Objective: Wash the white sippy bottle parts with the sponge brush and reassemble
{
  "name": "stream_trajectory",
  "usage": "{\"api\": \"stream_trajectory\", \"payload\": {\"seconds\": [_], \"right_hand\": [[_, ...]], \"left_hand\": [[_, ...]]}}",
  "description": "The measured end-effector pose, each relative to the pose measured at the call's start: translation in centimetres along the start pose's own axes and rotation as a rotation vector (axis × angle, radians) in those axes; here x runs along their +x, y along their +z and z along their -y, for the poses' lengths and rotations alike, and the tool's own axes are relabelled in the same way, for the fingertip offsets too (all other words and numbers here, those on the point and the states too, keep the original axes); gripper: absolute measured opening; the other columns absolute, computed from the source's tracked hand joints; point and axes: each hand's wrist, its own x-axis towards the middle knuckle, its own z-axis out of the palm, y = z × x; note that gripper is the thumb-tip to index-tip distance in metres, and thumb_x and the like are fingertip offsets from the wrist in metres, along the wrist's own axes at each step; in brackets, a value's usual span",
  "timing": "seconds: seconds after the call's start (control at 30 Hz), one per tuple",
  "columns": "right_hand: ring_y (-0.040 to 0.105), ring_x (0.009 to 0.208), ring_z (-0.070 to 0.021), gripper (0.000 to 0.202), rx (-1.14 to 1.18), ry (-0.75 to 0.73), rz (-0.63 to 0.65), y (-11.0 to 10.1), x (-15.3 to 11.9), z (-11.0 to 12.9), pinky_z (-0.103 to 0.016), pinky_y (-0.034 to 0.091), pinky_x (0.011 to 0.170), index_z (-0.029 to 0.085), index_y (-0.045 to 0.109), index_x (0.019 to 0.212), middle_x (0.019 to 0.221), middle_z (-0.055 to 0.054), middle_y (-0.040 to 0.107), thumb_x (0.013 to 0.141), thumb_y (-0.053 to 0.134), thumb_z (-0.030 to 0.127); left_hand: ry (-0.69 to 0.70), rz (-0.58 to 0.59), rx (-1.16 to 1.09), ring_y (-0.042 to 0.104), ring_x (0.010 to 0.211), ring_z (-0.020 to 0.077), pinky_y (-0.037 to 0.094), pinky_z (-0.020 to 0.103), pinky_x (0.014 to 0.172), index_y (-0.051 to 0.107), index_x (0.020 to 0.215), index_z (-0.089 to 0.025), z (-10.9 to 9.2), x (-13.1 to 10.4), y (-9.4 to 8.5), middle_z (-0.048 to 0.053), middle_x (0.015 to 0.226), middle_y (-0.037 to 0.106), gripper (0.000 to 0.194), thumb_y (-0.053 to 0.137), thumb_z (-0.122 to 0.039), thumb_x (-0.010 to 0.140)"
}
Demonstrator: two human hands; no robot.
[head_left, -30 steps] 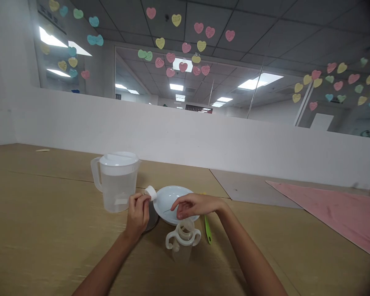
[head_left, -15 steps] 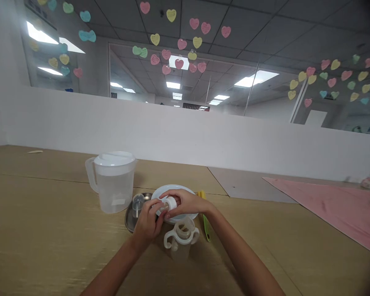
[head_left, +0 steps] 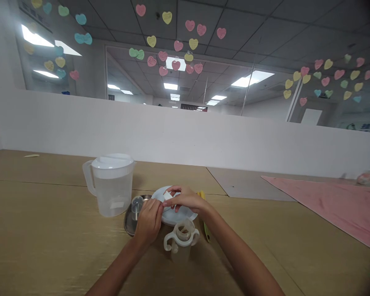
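Over the white plate (head_left: 162, 190), my right hand (head_left: 187, 198) pinches the white collar (head_left: 167, 195) of a baby bottle's nipple. My left hand (head_left: 150, 217) is closed against the collar's left side, fingers around the translucent nipple, which they now mostly hide. Just in front of the hands stands a clear baby bottle (head_left: 181, 250) with two white side handles, upright and without a top. A clear bottle cap (head_left: 137, 206) is on the metal tray (head_left: 128, 224), left of my left hand.
A lidded translucent pitcher (head_left: 114, 195) stands at left behind the tray. Partly behind my right wrist lies a yellow and green long-handled tool (head_left: 206, 233). A pink cloth (head_left: 329, 201) covers the table at right, with a grey board (head_left: 246, 185) beside it. A white wall (head_left: 197, 139) bounds the back.
My left hand has turned, its back now upward and its fingers covering the nipple. The collar is tilted and slightly higher between my right fingers. The bottle stays put; the camera view shifts slightly.
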Motion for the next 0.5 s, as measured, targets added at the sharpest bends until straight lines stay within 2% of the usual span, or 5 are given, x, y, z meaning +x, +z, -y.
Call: {"api": "stream_trajectory", "payload": {"seconds": [0.13,0.27,0.4,0.5], "right_hand": [[0.045,0.052,-0.0064,0.046,0.065,0.019,-0.079,0.1,0.4,-0.2,-0.019,0.036,0.041,0.014,0.063,0.082,0.07,0.003,0.051,0.048,0.082,0.039],[0.036,0.048,-0.0049,0.032,0.104,0.003,-0.053,0.2,0.3,0.1,-0.019,0.027,0.039,0.014,0.061,0.067,0.055,0.006,0.044,0.053,0.078,0.037],[0.026,0.046,-0.0035,0.029,0.127,-0.036,0.007,0.5,-0.9,1.4,-0.02,0.015,0.039,0.015,0.059,0.064,0.052,0.008,0.036,0.056,0.076,0.037],[0.027,0.049,-0.0042,0.028,0.104,-0.041,-0.012,0.8,-2.1,2.7,-0.02,0.015,0.04,0.015,0.061,0.067,0.055,0.007,0.037,0.056,0.076,0.037]], "left_hand": [[-0.001,-0.023,-0.05,0.043,0.063,0.0159,0.034,0.027,0.06,0.045,0.068,-0.018,-0.3,-0.1,0.2,0.001,0.063,0.048,0.03,0.031,-0.018,0.094],[0.019,-0.033,-0.036,0.042,0.062,0.0158,0.033,0.027,0.059,0.045,0.067,-0.019,-0.3,0.0,0.0,0.0,0.062,0.047,0.029,0.032,-0.017,0.093],[0.122,-0.049,-0.013,0.04,0.061,0.0157,0.032,0.029,0.059,0.047,0.068,-0.018,0.0,0.3,-0.6,0.001,0.061,0.047,0.029,0.032,-0.016,0.093],[0.18,-0.088,-0.027,0.041,0.061,0.0162,0.032,0.03,0.059,0.05,0.07,-0.017,0.2,0.3,-1.0,0.002,0.062,0.049,0.029,0.032,-0.016,0.092]]}}
